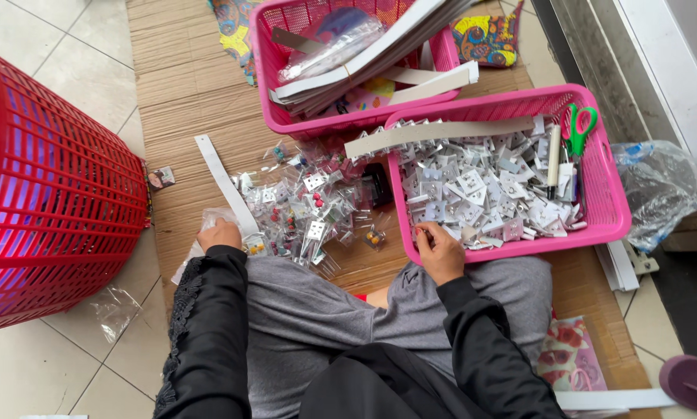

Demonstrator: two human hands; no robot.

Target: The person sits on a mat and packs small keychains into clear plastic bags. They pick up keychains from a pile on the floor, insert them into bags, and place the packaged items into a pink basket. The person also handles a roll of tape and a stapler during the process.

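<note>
A person sits cross-legged on a ribbed brown cardboard sheet (185, 85) spread over a floor of pale square tiles (69, 46). The right hand (439, 247) rests at the near edge of a shallow pink plastic mesh basket (608, 209), its fingers curled in among a heap of small white cards (488, 194) in that basket; whether it has pinched one I cannot tell. The left hand (219, 234) lies knuckles-up on the cardboard, loosely closed over crumpled clear plastic, beside a scatter of small clear packets holding coloured studs (309, 209). A long white card strip (226, 185) lies just beside that hand. Green-handled scissors (579, 128) sit in the basket's far corner. A second pink mesh basket (267, 62), stacked with white card strips, stands behind the first. A tall red plastic mesh basket (53, 194) lies on its side on the tiles to the left, and a grey metal door track (643, 70) runs along the right.
</note>
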